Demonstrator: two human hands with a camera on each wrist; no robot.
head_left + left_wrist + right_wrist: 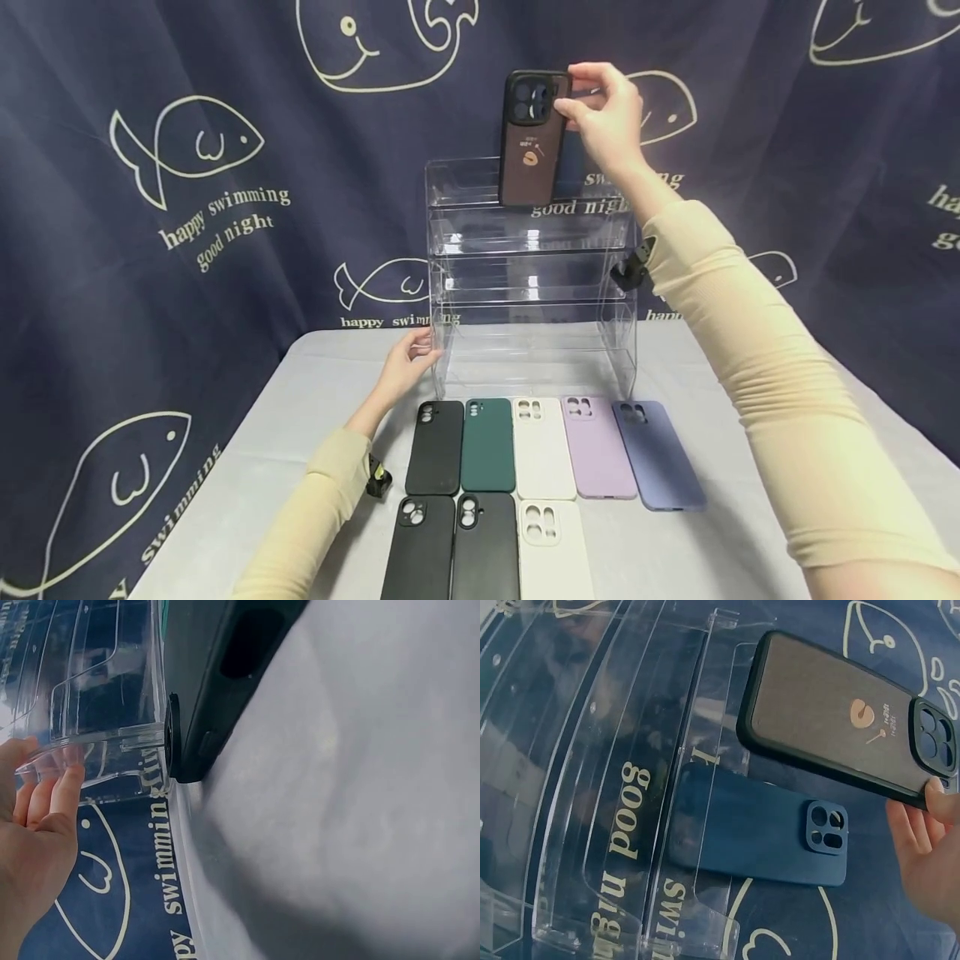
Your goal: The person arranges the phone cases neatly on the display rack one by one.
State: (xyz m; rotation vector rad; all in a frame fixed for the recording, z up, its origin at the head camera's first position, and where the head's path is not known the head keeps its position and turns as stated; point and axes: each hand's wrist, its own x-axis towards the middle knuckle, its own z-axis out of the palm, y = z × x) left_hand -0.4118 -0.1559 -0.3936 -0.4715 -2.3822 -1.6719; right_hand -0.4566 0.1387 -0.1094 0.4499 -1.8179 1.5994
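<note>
My right hand [611,117] pinches a black-framed phone case [531,158] by its camera end, between thumb and fingers. The case has a smoky translucent back with a small printed figure. It is held upright over the top tier of a clear stepped display rack [442,177], its lower edge overlapping that tier in the head view. A blue phone case [757,825] stands in the top tier, partly behind the held one. Low at the rack's left side, my left hand [41,847] grips the clear side panel, thumb on one face and fingers on the other.
In front of the rack, phone cases lie in two rows: a black case [435,450], a green case [489,446], a white case [543,458], a purple case [602,458], a blue-grey case [663,467], and several nearer ones. A dark printed curtain [225,50] hangs behind the table [300,400].
</note>
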